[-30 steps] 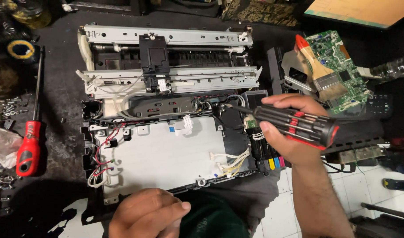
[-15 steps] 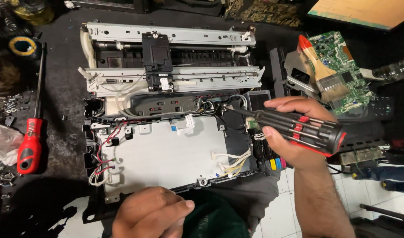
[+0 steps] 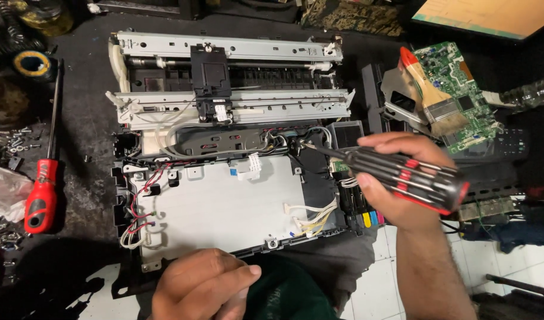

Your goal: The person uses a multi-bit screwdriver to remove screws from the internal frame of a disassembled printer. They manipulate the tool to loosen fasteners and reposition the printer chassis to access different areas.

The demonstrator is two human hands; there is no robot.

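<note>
Your right hand (image 3: pixel 396 189) is clamped on the black-and-red screwdriver (image 3: pixel 402 175), shaft angled up-left into the printer chassis (image 3: pixel 224 207), while your left hand (image 3: pixel 200 284) rests loosely curled at its near edge.

A dismantled printer (image 3: pixel 230 178) is laid open on a dark counter (image 3: pixel 88 124). A black-and-red screwdriver (image 3: pixel 402 175) is gripped in the right hand (image 3: pixel 396 184), its tip set at the printer's right side near a wire bundle. The left hand (image 3: pixel 200 287) is rested at the printer's near edge, fingers (image 3: pixel 236 278) curled, nothing held. A red-handled screwdriver (image 3: pixel 43 189) is seen left of the printer. A green circuit board (image 3: pixel 461 89) and a brush (image 3: pixel 432 95) are seen to the printer's right.
</note>
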